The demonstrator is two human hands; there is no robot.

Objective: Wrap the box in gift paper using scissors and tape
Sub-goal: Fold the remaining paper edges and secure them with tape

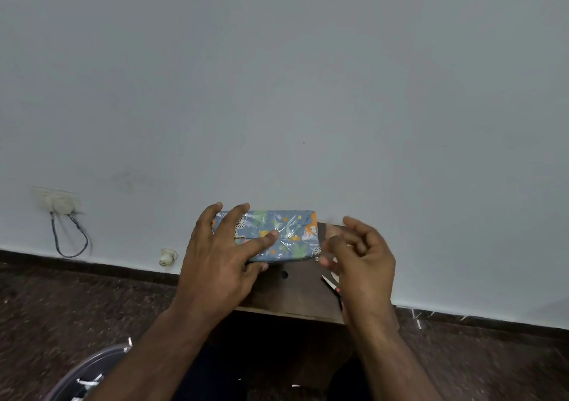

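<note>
Our left hand [228,246] presses flat, fingers spread, steadying the wrapped box [277,236] while our blurred right hand [357,252] at three o'clock seemingly pinches tape.

One head-worn camera looks forward and down from close above the small bench [292,296], facing the wall [277,77]; both forearms reach in from the bottom edge.

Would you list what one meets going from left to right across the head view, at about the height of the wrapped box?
wall socket → dangling cable → small white fitting → left hand, spread on the wrapped box → right hand, blurred, beside the box.
</note>
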